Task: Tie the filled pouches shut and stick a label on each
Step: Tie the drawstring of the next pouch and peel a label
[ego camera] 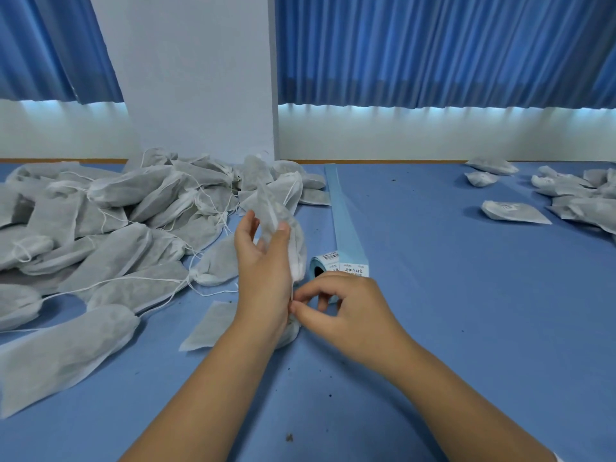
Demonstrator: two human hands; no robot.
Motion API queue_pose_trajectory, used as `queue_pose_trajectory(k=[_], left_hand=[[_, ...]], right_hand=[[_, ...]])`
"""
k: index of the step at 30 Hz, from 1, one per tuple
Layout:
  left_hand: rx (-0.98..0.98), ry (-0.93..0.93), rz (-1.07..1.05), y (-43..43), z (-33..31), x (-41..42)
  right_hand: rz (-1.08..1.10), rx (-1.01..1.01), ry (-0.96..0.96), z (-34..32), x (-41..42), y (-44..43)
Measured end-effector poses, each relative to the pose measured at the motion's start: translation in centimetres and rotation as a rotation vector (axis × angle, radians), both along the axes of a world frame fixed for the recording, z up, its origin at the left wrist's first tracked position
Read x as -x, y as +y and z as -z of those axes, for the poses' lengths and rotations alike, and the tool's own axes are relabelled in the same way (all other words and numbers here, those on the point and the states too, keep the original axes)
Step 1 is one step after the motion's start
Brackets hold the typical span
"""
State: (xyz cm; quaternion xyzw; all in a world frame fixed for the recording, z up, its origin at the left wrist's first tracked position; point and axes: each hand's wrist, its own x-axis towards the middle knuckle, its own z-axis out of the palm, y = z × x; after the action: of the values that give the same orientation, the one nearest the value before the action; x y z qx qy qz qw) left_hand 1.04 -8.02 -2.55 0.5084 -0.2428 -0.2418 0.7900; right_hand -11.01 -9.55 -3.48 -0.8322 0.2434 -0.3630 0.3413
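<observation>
My left hand holds a filled white pouch up off the blue table, fingers on one side and thumb on the other. My right hand pinches the pouch's drawstring at its near, lower end, thumb against forefinger beside my left wrist. A label roll lies just behind my right hand, and its blue backing strip runs away toward the wall. A big heap of filled pouches with loose strings covers the table's left side.
Several pouches lie spread at the right, one showing a printed mark. One flat pouch lies left of my left forearm. A white pillar and blue curtains stand behind the table. Dark crumbs dot the cloth.
</observation>
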Motion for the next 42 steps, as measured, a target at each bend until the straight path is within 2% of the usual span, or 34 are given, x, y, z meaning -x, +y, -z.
queue_pose_trajectory(k=[5, 9, 12, 14, 16, 18, 21, 23, 26, 31, 34, 36, 39, 42], left_hand=[[-0.069, -0.164, -0.071, 0.1, 0.6, 0.2], [-0.097, -0.214, -0.154, 0.4, 0.4, -0.3], [-0.201, -0.245, -0.134, 0.5, 0.4, -1.1], [-0.319, -0.444, -0.145, 0.7, 0.4, -1.3], [-0.328, -0.736, -0.129, 1.0, 0.4, -1.2], [-0.295, -0.855, 0.043, 1.5, 0.0, -1.0], [-0.265, -0.871, 0.346, 2.1, -0.4, -0.3], [-0.250, -0.891, 0.411, 2.3, -0.5, 0.1], [-0.185, -0.809, 0.439, 2.3, -0.5, 0.1], [-0.068, -0.558, 0.470, 2.4, -1.1, -0.5], [-0.012, -0.425, 0.483, 2.5, -1.4, -0.7], [-0.007, -0.377, 0.471, 2.4, -1.4, -0.7], [-0.075, -0.501, 0.402, 2.3, -1.1, -0.9], [-0.205, -0.864, 0.291, 2.4, -0.8, -1.3]], right_hand=[[-0.045, -0.257, -0.079, -0.7, -0.1, 0.2], [-0.075, -0.689, -0.117, -1.9, 0.6, -0.7], [-0.102, -0.843, -0.132, -2.4, 1.2, -1.3], [-0.060, -0.781, -0.102, -2.5, 1.5, -1.7], [-0.019, -0.653, -0.061, -2.5, 1.7, -2.0], [-0.019, -0.569, -0.086, -2.6, 1.9, -2.2], [-0.040, -0.489, -0.211, -2.6, 2.2, -2.6], [0.004, -0.340, -0.238, -2.4, 2.4, -3.0], [0.152, -0.045, -0.161, -1.8, 2.6, -3.5], [0.264, 0.127, -0.241, -1.2, 2.6, -3.9], [0.316, 0.348, -0.145, -0.8, 2.3, -3.7], [0.304, 0.400, -0.077, -0.5, 2.1, -3.3], [0.228, 0.495, 0.053, -0.4, 1.9, -2.9], [0.164, 0.548, 0.089, -0.7, 2.2, -2.6]])
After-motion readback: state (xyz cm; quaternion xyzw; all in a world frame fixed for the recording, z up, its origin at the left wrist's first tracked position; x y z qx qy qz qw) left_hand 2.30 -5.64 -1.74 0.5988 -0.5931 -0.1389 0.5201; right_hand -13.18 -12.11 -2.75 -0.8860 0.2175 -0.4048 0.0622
